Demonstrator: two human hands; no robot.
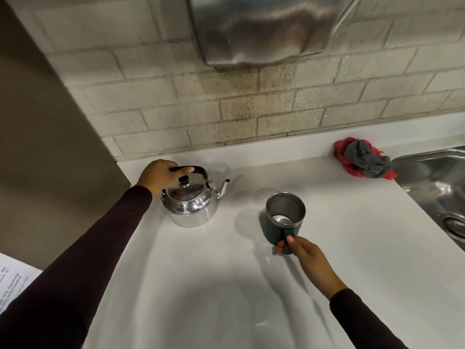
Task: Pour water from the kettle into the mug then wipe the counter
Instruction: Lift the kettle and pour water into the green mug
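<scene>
On the surface (226, 285), my left hand (158, 176) grips the kettle (190, 205) handle ready to lift; my right hand (308, 255) pinches the mug (284, 217) handle, steadying it for pouring.

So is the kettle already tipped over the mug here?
No, the kettle stands upright on the counter, apart from the mug, with the left hand gripping its handle.

Sink (437, 182): cut off by right edge, drain half shown. Steel hood (261, 28): top out of frame. Paper (12, 278) at left edge: print blurred, unreadable. Mug (284, 217) handle mostly hidden behind right hand (308, 255). Kettle (190, 202) contents not visible.
</scene>
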